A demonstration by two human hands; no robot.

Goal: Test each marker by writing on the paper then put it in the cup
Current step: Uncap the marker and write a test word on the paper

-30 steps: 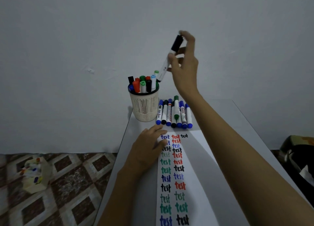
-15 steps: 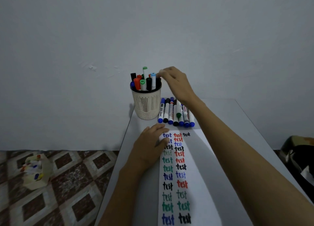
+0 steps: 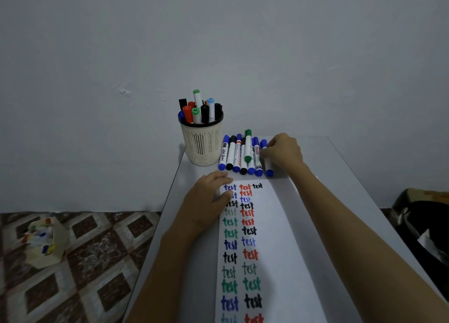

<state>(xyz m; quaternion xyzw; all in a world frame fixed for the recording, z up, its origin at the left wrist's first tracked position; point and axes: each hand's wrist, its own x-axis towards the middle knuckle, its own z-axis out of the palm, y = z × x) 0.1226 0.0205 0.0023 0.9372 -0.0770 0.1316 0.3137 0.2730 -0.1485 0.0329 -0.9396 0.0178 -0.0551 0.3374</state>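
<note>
1. I see the right hand [image 3: 283,151] reaching to the far end of the counter [image 3: 340,177], at the right edge of the row of markers [image 3: 239,156]; its grip is narrow, fingertips closed on the rightmost blue-capped marker [image 3: 268,163]; that marker lies on the counter, touching its neighbour in the row.
2. Left hand [image 3: 206,201] rests flat, palm down, fingers spread, on the upper left corner of the paper [image 3: 274,225]; it holds nothing; the fingers cover part of the first few written words.
3. Row of markers: lying side by side, caps toward me, just right of the cup [image 3: 202,143]; caps blue and black, one green marker [image 3: 247,145] lying on top of the others.
4. Cup: cream, slotted wall, black rim, standing at the far left corner of the counter; it holds upright markers with black, red, green, light blue and blue caps; one green-capped marker [image 3: 197,98] stands higher than the rest.
5. Paper: white sheet running toward me down the counter; two columns of the word "test" in blue, red, black and green, with one extra black "test" [image 3: 257,185] starting a third column at the top.
6. Off the counter: patterned tile floor [image 3: 85,274] on the left with a small pale container [image 3: 45,242] of coloured items; contents too blurred to name; a dark bag [image 3: 422,225] on the right.
</note>
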